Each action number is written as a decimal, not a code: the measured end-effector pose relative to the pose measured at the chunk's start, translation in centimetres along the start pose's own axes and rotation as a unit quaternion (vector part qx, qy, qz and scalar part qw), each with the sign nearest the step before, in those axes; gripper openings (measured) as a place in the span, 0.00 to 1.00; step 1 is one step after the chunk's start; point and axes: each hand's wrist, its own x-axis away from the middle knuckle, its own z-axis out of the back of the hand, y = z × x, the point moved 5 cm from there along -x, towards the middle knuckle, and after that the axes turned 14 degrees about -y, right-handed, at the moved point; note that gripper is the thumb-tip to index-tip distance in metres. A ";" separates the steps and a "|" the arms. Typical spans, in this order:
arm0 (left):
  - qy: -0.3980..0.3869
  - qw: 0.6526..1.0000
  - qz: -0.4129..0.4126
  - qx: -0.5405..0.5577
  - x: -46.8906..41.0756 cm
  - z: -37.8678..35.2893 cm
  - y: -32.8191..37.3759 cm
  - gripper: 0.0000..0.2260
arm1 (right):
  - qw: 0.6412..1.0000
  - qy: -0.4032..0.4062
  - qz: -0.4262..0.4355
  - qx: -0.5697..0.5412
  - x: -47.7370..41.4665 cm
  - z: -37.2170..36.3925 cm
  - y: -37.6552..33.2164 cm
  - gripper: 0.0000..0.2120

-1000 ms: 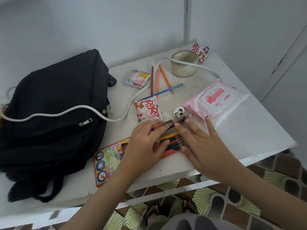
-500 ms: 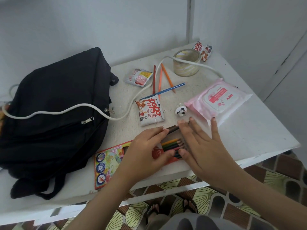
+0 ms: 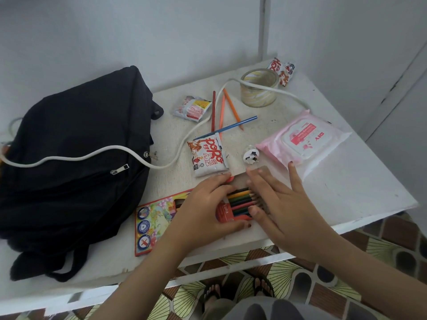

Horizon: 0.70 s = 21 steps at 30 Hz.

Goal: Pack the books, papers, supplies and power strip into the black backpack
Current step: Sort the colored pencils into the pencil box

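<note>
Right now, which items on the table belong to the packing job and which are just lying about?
Job: black backpack, pencil box, loose pencils, white cord, tape roll.
Probably lying about: snack packets, pink wipes pack.

Pencil box [image 3: 150, 222] middle under left hand [image 3: 203, 209], pencils [image 3: 239, 200] partly behind right hand [image 3: 279, 204], cord [image 3: 69, 157] cut off left.

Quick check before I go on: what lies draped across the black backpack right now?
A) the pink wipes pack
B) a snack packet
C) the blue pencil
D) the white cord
D: the white cord runs over the black backpack, while the blue pencil, the pink wipes pack and the snack packet all lie on the table.
</note>
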 end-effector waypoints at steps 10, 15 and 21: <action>0.105 0.988 0.040 0.106 -4.2 4.9 -2.8 0.09 | 0.994 0.099 -0.044 0.005 -7.4 7.5 4.4 0.18; 0.080 0.987 0.129 0.047 -8.9 8.0 -6.2 0.14 | 0.983 -0.046 -0.130 0.124 -12.3 7.7 7.5 0.21; -0.066 0.990 0.110 -0.059 -12.9 8.2 -8.5 0.21 | 0.975 -0.024 -0.129 0.178 -14.4 8.2 7.9 0.10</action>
